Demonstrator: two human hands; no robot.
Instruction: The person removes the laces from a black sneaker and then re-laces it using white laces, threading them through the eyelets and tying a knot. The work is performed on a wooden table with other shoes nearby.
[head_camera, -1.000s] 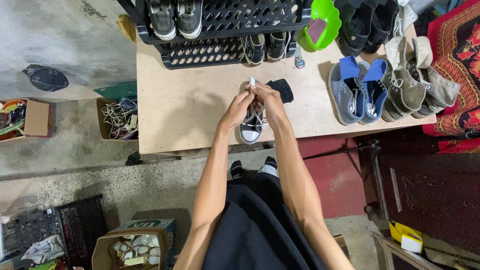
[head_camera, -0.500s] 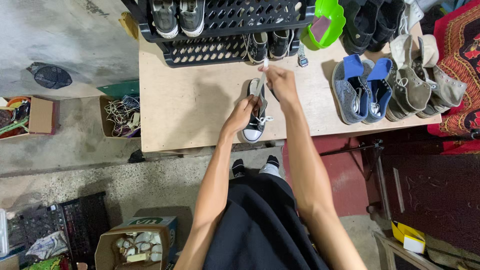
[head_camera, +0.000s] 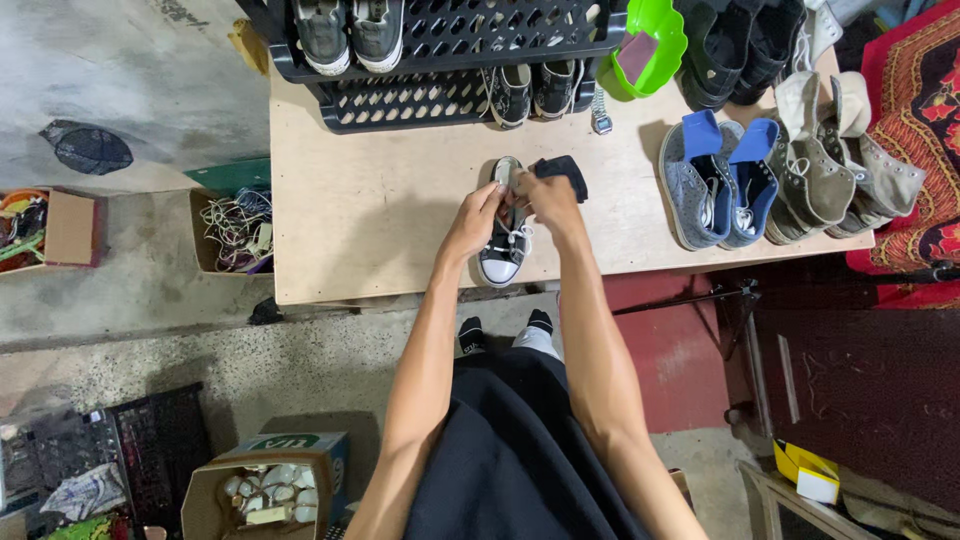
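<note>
Place: a shoe-repair or shoe-cleaning workshop, as far as I can tell; rough and informal
Worktop: I stand at a bare plywood worktop (head_camera: 380, 210); no cloth or finish on it
Stock: pairs of worn footwear are lined up on it; blue-lined sneakers (head_camera: 718, 182), beige high-tops (head_camera: 830, 160), black shoes (head_camera: 745, 45)
Storage: a black perforated plastic rack (head_camera: 440, 60) holds more sneakers on two levels
Floor: stained grey concrete floor (head_camera: 130, 90); open cardboard boxes on it, one holding tangled laces (head_camera: 232, 228), one holding small pale bits (head_camera: 262, 490)
Edges: a red patterned rug (head_camera: 915, 110) lies beside the worktop
</note>
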